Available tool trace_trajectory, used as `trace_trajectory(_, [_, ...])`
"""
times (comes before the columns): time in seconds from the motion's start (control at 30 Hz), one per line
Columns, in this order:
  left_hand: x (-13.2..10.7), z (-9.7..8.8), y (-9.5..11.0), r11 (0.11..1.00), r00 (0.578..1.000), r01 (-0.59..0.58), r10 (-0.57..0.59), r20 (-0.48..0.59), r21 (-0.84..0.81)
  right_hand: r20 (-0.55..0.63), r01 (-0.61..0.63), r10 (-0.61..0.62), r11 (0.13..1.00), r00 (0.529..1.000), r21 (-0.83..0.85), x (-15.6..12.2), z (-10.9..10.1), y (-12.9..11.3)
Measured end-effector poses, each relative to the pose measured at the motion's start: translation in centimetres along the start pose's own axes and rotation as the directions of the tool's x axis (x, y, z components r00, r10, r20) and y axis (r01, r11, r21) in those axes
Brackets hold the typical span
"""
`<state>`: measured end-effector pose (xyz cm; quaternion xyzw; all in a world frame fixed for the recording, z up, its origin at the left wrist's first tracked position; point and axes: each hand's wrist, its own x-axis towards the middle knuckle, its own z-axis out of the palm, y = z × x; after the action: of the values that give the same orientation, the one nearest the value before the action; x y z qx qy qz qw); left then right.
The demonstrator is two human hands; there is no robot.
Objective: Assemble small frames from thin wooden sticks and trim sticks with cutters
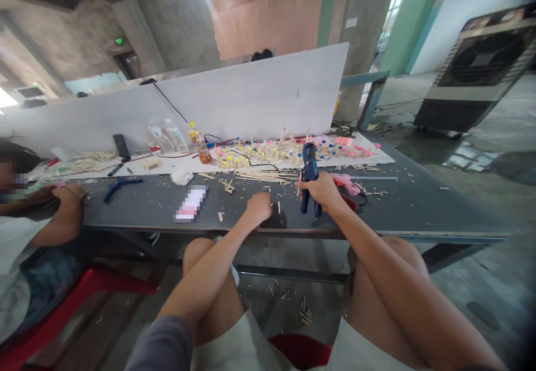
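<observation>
My right hand [321,188] is wrapped around the handles of blue cutting pliers [309,171], held upright over the dark table [419,215]. A thin wooden stick [300,186] stands beside the pliers at my fingers. My left hand [258,208] rests closed on the table near the front edge, next to a short stick piece [278,207]; whether it holds anything is hidden. A pile of long wooden sticks [263,177] lies just beyond both hands.
Small stick models with pink, yellow and blue tips [268,152] cover a white sheet [377,158] at the back. A pink glue gun [345,182] lies right of my hand. Another blue pliers [121,183], bottles [200,144], and a person's hand [69,193] are at left. A white board [259,97] stands behind.
</observation>
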<state>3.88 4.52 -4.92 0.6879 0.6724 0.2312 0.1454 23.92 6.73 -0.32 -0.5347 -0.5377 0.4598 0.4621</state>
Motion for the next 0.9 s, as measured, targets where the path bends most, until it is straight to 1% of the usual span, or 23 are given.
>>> trace_trajectory(0.13, [-0.2, -0.1, 0.0, 0.997, 0.999, -0.053, 0.053, -0.004, -0.063, 0.014, 0.014, -0.013, 1.000, 1.000, -0.028, 0.0, 0.2, 0.3])
trace_trajectory(0.23, [0.1, -0.4, 0.2, 0.989, 0.998, -0.058, 0.055, -0.023, -0.139, 0.026, 0.026, -0.025, 0.999, 0.999, -0.023, 0.0, 0.6, 0.4])
trace_trajectory(0.33, [0.4, -0.7, 0.6, 0.967, 0.998, -0.050, 0.042, -0.039, -0.250, 0.034, 0.041, -0.040, 0.999, 0.999, -0.014, -0.2, 1.1, 0.6])
trace_trajectory(0.43, [0.3, -0.8, 1.3, 0.923, 0.999, -0.038, 0.035, -0.014, -0.384, 0.052, 0.060, -0.061, 0.998, 0.997, 0.012, -0.3, 1.6, 0.8])
trace_trajectory(0.5, [-0.1, -0.9, 1.9, 0.867, 0.999, -0.024, 0.045, 0.029, -0.498, 0.068, 0.087, -0.090, 0.995, 0.994, 0.046, -0.3, 1.9, 0.9])
trace_trajectory(0.53, [-0.4, -0.9, 2.1, 0.815, 0.996, -0.012, 0.058, 0.061, -0.580, 0.068, 0.100, -0.103, 0.994, 0.992, 0.054, -0.3, 2.0, 1.0])
trace_trajectory(0.6, [-0.8, -1.1, 2.5, 0.667, 0.987, 0.026, 0.103, 0.126, -0.744, 0.052, 0.117, -0.119, 0.992, 0.992, 0.035, -0.3, 2.2, 1.1])
trace_trajectory(0.63, [-1.0, -1.2, 2.7, 0.591, 0.981, 0.049, 0.124, 0.151, -0.805, 0.040, 0.120, -0.120, 0.993, 0.992, 0.012, -0.3, 2.3, 1.1])
trace_trajectory(0.67, [-1.1, -1.4, 2.8, 0.535, 0.977, 0.069, 0.136, 0.166, -0.842, 0.028, 0.118, -0.117, 0.993, 0.993, -0.015, -0.4, 2.4, 1.1])
trace_trajectory(0.7, [-1.3, -1.5, 2.9, 0.509, 0.975, 0.078, 0.139, 0.172, -0.857, 0.021, 0.115, -0.114, 0.993, 0.993, -0.041, -0.5, 2.4, 1.0])
trace_trajectory(0.77, [-1.4, -1.6, 3.0, 0.499, 0.976, 0.086, 0.132, 0.174, -0.862, 0.017, 0.120, -0.119, 0.989, 0.993, -0.085, -0.7, 2.4, 0.9])
trace_trajectory(0.83, [-1.4, -1.6, 3.0, 0.513, 0.978, 0.080, 0.126, 0.167, -0.854, 0.018, 0.131, -0.130, 0.983, 0.991, -0.129, -1.0, 2.4, 0.8])
trace_trajectory(0.9, [-1.5, -1.7, 3.1, 0.542, 0.983, 0.056, 0.119, 0.143, -0.839, 0.034, 0.142, -0.139, 0.982, 0.990, -0.127, -1.1, 2.4, 0.6])
